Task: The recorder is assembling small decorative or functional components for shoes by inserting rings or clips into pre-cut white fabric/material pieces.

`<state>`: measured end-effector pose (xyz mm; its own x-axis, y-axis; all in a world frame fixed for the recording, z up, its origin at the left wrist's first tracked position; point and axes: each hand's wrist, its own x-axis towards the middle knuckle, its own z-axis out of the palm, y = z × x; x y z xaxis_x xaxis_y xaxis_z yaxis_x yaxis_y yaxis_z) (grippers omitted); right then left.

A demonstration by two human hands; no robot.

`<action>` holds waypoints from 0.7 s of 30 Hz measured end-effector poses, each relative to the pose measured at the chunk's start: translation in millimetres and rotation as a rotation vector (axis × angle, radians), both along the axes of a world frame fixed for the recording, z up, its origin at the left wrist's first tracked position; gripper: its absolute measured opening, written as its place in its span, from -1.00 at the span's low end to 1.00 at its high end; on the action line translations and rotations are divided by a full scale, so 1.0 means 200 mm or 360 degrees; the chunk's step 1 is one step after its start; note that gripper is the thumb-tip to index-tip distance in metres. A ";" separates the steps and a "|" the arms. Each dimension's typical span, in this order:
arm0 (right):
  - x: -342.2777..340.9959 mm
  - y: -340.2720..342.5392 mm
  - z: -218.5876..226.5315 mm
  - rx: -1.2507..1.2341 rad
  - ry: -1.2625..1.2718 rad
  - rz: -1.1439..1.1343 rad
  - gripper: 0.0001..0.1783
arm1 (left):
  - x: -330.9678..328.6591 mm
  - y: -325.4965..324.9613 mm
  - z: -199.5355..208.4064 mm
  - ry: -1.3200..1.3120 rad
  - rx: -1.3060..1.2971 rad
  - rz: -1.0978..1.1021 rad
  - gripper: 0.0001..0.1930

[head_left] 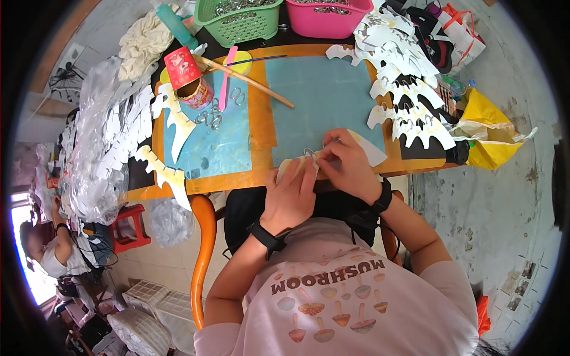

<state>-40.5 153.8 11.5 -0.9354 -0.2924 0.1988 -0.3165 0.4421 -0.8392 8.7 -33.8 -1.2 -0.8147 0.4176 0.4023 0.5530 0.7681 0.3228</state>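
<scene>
At the table's front edge, my left hand holds down a white cut-out piece, its fingers pressed on the near part. A small metal ring stands at the left fingertips, against the piece. Close beside it, my right hand has thumb and fingers pinched together over the piece; what lies between them is hidden. Similar scalloped white cut-outs with yellowish smears lie to the left. Several loose metal rings rest on the blue mat area.
A red paper cup, a patterned cup, a pink stick and a wooden stick sit back left. Green and pink baskets hold metal pieces. Stacked cut-outs lie right, near a yellow bag. Another person sits left.
</scene>
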 end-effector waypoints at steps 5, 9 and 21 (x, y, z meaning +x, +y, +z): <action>0.01 -0.02 0.02 -0.0023 -0.0009 -0.0048 -0.79 | 0.01 -0.01 -0.01 0.0070 -0.0104 -0.0081 -0.42; 0.02 -0.06 0.07 0.0131 -0.0039 -0.0151 -0.77 | 0.04 -0.02 -0.03 0.0140 -0.0170 -0.0075 -0.43; 0.02 -0.07 -0.05 0.0236 0.0404 -0.0089 -0.80 | 0.04 0.03 -0.03 0.0148 -0.0147 -0.0014 -0.44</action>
